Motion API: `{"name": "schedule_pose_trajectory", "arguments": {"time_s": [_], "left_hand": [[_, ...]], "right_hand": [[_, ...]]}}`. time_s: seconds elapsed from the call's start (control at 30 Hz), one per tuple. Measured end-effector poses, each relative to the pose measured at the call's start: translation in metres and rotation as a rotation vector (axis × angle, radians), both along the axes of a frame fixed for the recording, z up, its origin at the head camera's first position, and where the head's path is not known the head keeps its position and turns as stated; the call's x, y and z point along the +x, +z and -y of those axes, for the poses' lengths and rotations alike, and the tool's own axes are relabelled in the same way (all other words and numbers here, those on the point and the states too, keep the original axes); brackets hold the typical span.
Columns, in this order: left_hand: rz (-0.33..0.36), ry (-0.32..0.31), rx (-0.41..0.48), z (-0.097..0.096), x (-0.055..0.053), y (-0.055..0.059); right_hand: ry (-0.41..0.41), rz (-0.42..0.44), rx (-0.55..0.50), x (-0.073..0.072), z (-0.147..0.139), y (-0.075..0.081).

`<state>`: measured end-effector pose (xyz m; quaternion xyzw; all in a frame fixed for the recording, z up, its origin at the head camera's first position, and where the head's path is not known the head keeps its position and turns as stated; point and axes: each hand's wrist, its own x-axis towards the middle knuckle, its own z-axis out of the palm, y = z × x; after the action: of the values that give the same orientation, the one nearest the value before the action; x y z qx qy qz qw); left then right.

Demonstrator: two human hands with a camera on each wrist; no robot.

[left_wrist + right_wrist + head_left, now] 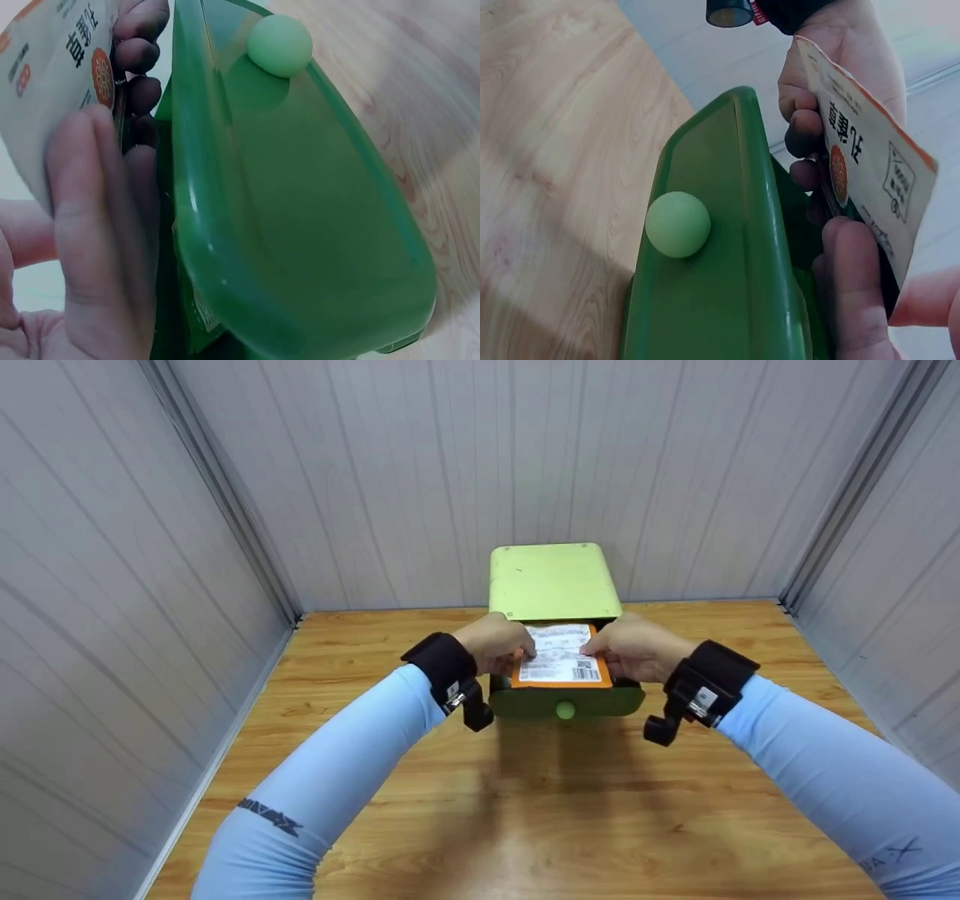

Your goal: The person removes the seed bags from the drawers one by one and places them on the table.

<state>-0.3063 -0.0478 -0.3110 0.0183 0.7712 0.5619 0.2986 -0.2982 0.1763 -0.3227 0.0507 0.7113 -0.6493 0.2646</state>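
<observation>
Both hands hold a flat packet (559,660) with orange edges, a white printed upper face and a barcode. My left hand (495,642) pinches its left edge and my right hand (641,647) its right edge, thumbs on top and fingers beneath. In both wrist views the packet's other face (56,71) is pale, with large dark characters and an orange emblem. Directly over the pulled-out green drawer (525,703) the packet lies tilted. The drawer front has a round light-green knob (565,710). Most of the drawer's inside is hidden by packet and hands.
A light yellow-green box (553,581) houses the drawer and stands against the back wall (420,487). It sits on a wood-grain table (405,802). Side walls (97,585) flank the table. Something green with pale print (204,309) shows inside the drawer.
</observation>
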Motion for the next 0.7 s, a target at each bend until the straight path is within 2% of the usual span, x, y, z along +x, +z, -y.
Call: {"name": "schedule_pose_trajectory", "arguments": {"time_s": [0.27, 0.7], "left_hand": [[0.039, -0.060, -0.016, 0.002, 0.006, 0.003], [0.031, -0.108, -0.042, 0.001, 0.016, 0.012]], "right_hand": [[0.031, 0.033, 0.015, 0.009, -0.004, 0.004], [0.068, 0.005, 0.060, 0.024, -0.006, 0.016]]}}
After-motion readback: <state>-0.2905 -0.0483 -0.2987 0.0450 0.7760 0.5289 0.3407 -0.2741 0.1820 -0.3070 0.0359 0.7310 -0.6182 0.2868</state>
